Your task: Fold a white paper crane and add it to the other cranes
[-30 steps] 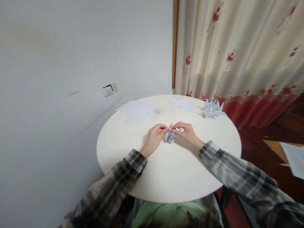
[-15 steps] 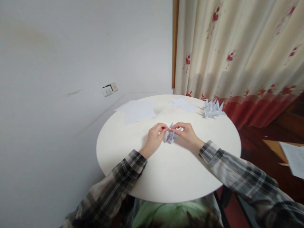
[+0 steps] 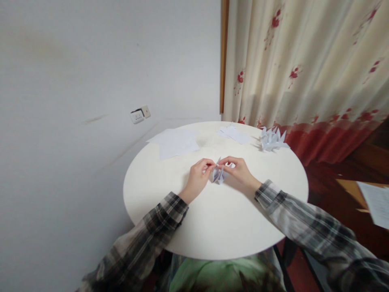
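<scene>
A small white folded paper crane [image 3: 219,175] with pointed parts is between my hands, low over the middle of the round white table [image 3: 212,227]. My left hand [image 3: 198,177] pinches it from the left with thumb and forefinger. From the right, my right hand [image 3: 238,169] grips its upper part between thumb and fingertips. The fingers partly cover the folds, so their exact shape is hard to make out.
Flat white sheets [image 3: 176,142] lie at the table's back left. Smaller paper pieces [image 3: 233,133] lie at the back middle. A cluster of folded paper cranes [image 3: 272,140] stands at the back right, near the curtain [image 3: 304,73]. The wall borders the left side.
The paper crane has shifted and turned very slightly between my fingers. Both hands keep nearly the same place and grip.
</scene>
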A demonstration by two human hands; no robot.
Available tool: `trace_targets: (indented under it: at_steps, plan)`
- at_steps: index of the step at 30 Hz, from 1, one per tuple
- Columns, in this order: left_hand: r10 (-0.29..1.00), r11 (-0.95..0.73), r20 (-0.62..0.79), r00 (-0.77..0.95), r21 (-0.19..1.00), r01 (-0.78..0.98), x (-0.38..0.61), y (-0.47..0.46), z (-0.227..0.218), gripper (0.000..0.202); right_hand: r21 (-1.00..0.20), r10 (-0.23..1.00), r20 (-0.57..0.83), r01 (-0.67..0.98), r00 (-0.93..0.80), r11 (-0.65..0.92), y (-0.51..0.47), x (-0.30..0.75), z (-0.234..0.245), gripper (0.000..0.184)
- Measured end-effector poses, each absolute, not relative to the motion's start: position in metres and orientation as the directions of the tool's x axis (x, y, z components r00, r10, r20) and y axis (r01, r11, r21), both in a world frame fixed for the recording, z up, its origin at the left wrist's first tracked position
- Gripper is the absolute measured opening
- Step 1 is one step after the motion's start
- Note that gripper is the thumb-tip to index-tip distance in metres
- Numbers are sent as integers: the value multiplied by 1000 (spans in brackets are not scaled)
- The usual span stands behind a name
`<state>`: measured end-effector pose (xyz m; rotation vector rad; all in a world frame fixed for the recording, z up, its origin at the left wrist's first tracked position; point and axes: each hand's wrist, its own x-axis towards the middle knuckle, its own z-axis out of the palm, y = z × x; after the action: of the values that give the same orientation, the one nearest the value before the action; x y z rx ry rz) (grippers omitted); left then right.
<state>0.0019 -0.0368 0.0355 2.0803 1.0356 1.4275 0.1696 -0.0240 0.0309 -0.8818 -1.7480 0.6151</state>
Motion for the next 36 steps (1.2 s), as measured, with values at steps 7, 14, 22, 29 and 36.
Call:
trace_targets:
  at_steps: [7, 14, 22, 29, 36]
  plan:
    - [808, -589, 562, 178, 759, 278, 3, -34, 31, 9, -760, 807, 568, 274, -162, 590, -22, 170, 31, 11]
    - [834, -551, 521, 180, 798, 243, 4, -34, 31, 10, -766, 814, 559, 277, -158, 580, -24, 170, 32, 11]
    - [863, -502, 471, 185, 841, 201, 6, -35, 32, 9, -773, 815, 555, 259, -167, 579, -27, 170, 34, 15]
    - [870, -485, 461, 175, 865, 128, 6, -33, 30, 11, -797, 832, 540, 239, -130, 555, -24, 172, 32, 14]
    - [882, -453, 426, 204, 885, 109, 4, -32, 30, 18, -790, 826, 551, 244, -120, 562, -23, 172, 32, 12]
